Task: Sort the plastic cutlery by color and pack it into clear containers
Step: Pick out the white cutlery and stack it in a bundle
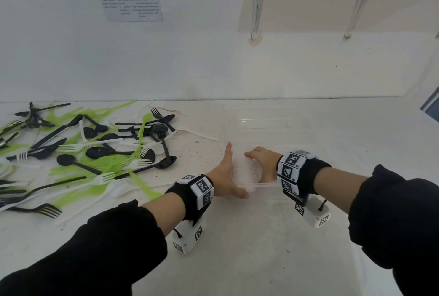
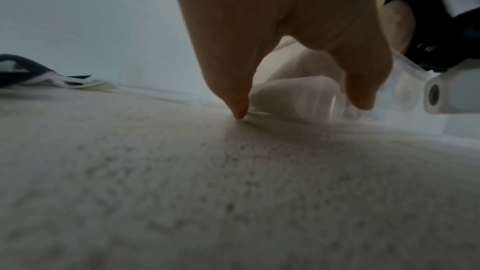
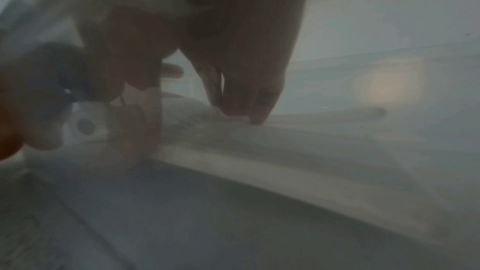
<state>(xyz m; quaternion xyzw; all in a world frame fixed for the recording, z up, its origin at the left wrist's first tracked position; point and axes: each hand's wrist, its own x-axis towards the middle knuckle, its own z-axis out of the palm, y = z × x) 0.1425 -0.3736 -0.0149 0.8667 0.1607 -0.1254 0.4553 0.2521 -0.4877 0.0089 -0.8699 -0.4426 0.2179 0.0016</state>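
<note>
Clear container [image 1: 247, 172], thin ribbed plastic, between both hands

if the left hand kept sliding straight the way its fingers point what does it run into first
Probably nothing nearby: the left hand points along the clear container's left side over bare table toward the back wall. The cutlery pile lies well left.

Both arms in black sleeves reach forward over the table, the left hand [image 1: 225, 178] held edge-on with fingers straight and thumb spread toward the body, the right hand [image 1: 262, 165] opposite it, fingers bent downward, both wrists strapped with marker-covered bands.
</note>
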